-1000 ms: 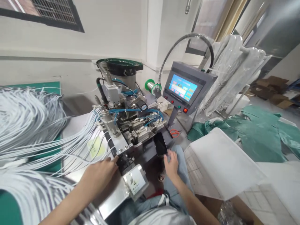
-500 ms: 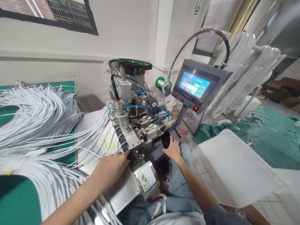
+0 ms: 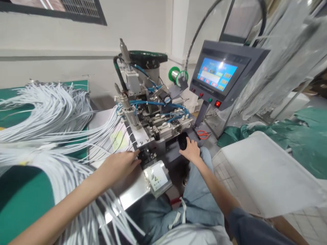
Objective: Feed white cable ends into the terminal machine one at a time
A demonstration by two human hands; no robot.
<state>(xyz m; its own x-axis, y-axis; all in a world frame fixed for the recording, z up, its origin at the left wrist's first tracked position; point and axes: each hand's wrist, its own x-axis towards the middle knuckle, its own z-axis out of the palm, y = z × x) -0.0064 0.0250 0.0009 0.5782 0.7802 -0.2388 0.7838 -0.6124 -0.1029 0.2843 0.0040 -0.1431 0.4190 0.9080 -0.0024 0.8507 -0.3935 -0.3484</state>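
My left hand [image 3: 124, 165] reaches to the front of a benchtop machine [image 3: 153, 117] with metal cylinders and blue air tubes. Its index finger and thumb are apart, their tips at a dark metal fixture [image 3: 145, 156]; no held thing shows between them. White cables [image 3: 102, 127] run in a row from the machine's left side to a large bundle [image 3: 61, 163] under my left forearm. My right hand [image 3: 191, 150] has its thumb and fingers round the edges of a flat black phone-like object [image 3: 183, 141] by the machine's front edge.
A control panel [image 3: 217, 73] with a lit screen stands at the right. Near its post lie orange-handled scissors [image 3: 203, 134]. A green-rimmed wire spool [image 3: 176, 75] sits behind. A clear-covered box [image 3: 158, 178] juts out at the front, and a white sheet-covered container [image 3: 270, 170] is at my right.
The view has shifted and tilted, so the machine and panel sit higher in the picture. Both hands stay at the same places on the machine and the black object.
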